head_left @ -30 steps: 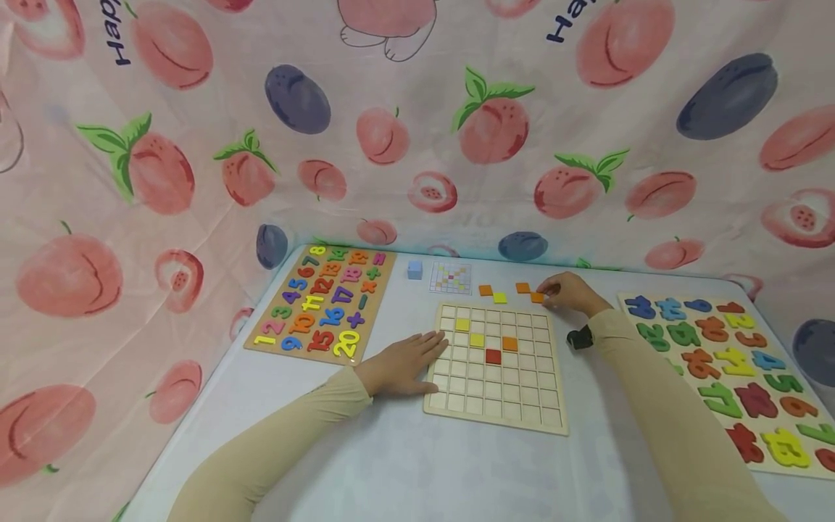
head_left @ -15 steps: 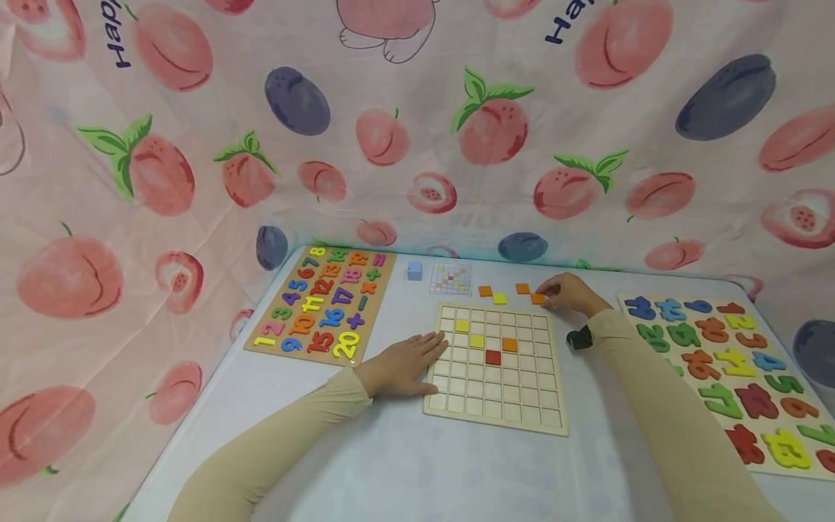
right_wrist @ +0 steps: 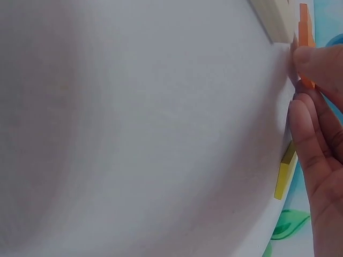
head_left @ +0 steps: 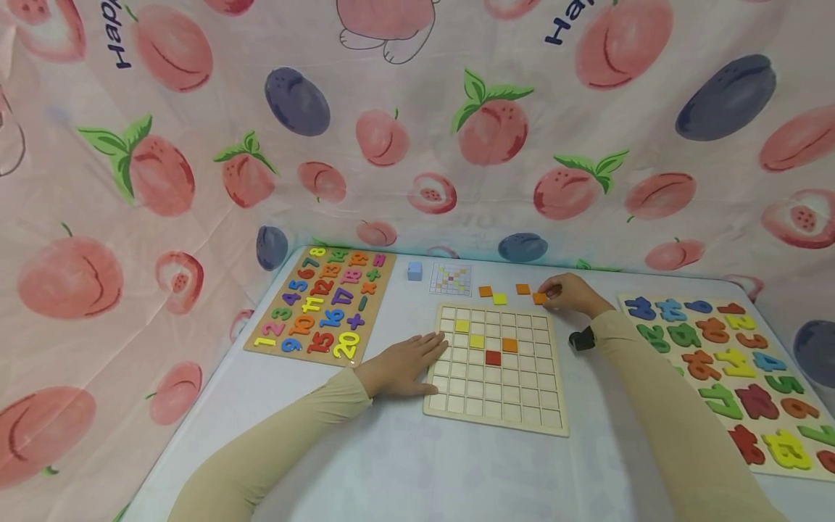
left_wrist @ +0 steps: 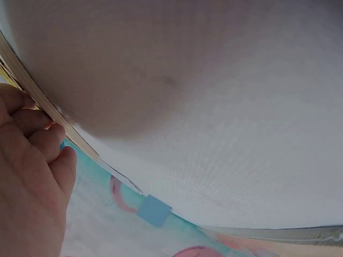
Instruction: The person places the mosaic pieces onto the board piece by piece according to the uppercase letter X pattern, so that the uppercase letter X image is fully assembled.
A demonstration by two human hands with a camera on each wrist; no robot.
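Note:
In the head view, my left hand [head_left: 401,366] rests flat at the left edge of a wooden grid board [head_left: 483,407], fingertips over the rim. In the left wrist view its fingers lie along the board's edge [left_wrist: 77,140]. My right hand [head_left: 574,293], beyond the board's far right corner, pinches an orange square tile [head_left: 539,299] between thumb and fingers. The right wrist view shows that tile [right_wrist: 304,32] edge-on. Two yellow tiles [head_left: 462,325], a red tile [head_left: 493,357] and an orange tile [head_left: 509,345] sit in the grid.
Behind the board lie two loose orange tiles [head_left: 522,288], a yellow tile [head_left: 499,299], a printed pattern card [head_left: 450,278] and a blue block [head_left: 414,271]. Number boards flank it at left [head_left: 261,346] and right [head_left: 711,302]. A small black object [head_left: 580,338] is by my right wrist.
My right hand has shifted slightly right with the pinched orange tile, away from the loose orange tile beside it. The left hand stays put.

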